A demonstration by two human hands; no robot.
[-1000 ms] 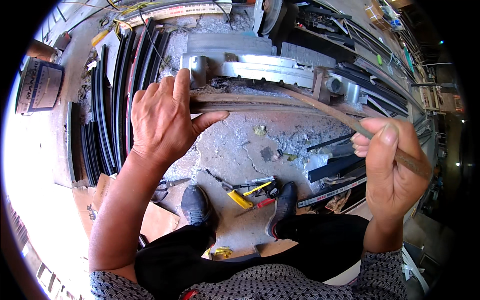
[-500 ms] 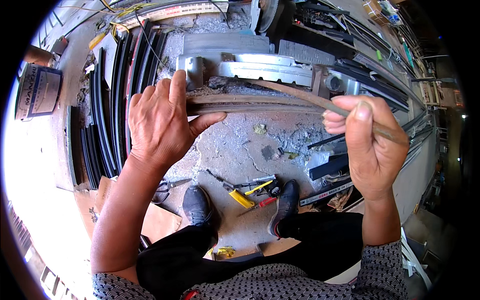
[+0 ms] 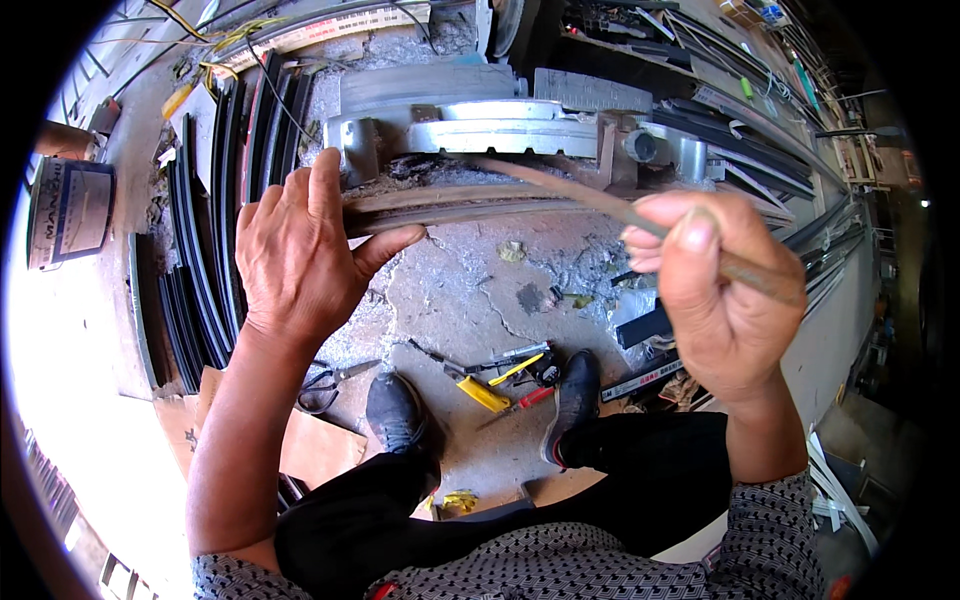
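A: Where is the work piece against each grip?

B: I see one long metal strip (image 3: 470, 205) lying left to right across the far side of the floor, in front of a grey metal fixture (image 3: 470, 125). My left hand (image 3: 300, 250) clasps its left end, fingers over the top, thumb pressed along the near edge. My right hand (image 3: 705, 300) is clenched around one thin rusty rod (image 3: 600, 205), which slants from that grip up and left until its tip meets the strip.

A: Hand poses?

B: Left forearm comes up from the near left, back of the hand toward me. Right hand is raised closer to the camera, thumb on top, wrist bent.

A: Counts nearby?

B: Two black shoes (image 3: 400, 415), near centre. Between them one yellow-handled tool (image 3: 485, 392) and one red-handled one (image 3: 530, 398) on the concrete floor (image 3: 470, 300). A bundle of black strips (image 3: 200, 250) lies at left; I cannot count them.
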